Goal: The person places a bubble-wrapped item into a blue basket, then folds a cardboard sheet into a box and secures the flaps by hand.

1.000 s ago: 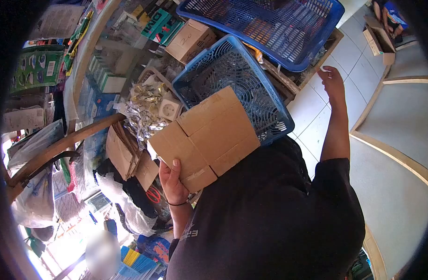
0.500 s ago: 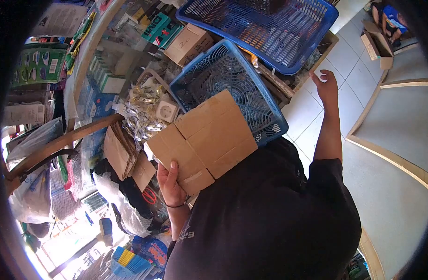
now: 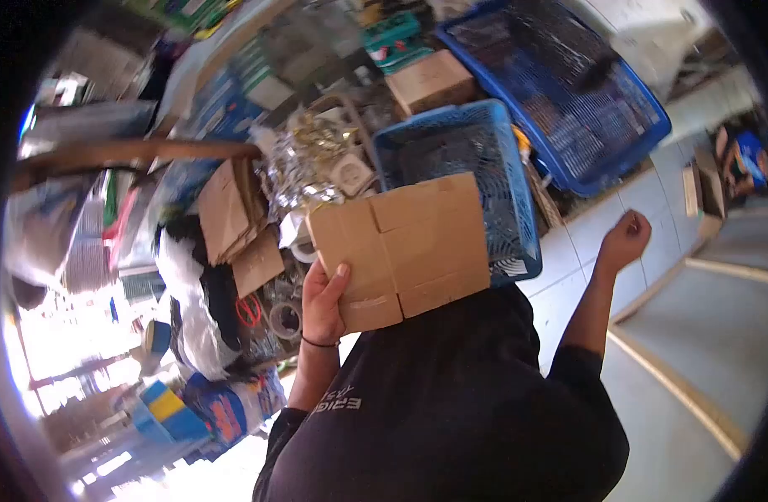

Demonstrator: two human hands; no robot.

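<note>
My left hand [image 3: 323, 303] grips the lower left corner of a flattened cardboard box [image 3: 438, 234], thumb on top. The brown board shows crease lines and lies in front of my chest, over the near edge of a light blue plastic basket [image 3: 518, 201]. Out to the right, away from the cardboard, my right hand [image 3: 626, 240] is curled into a loose fist above the tiled floor. I see nothing in it.
A dark blue crate [image 3: 568, 100] sits behind the basket, beside a closed carton [image 3: 432, 82]. Left of the basket are silver-gold packets [image 3: 313, 146], a white socket [image 3: 350, 173], stacked cardboard [image 3: 229, 213], a tape roll [image 3: 284, 320] and red-handled scissors [image 3: 248, 310]. A person [image 3: 745, 159] is at far right.
The view has turned, and the surroundings look blurred. My right hand has gone from fingers apart to curled. My left hand still holds the cardboard, now turned more level.
</note>
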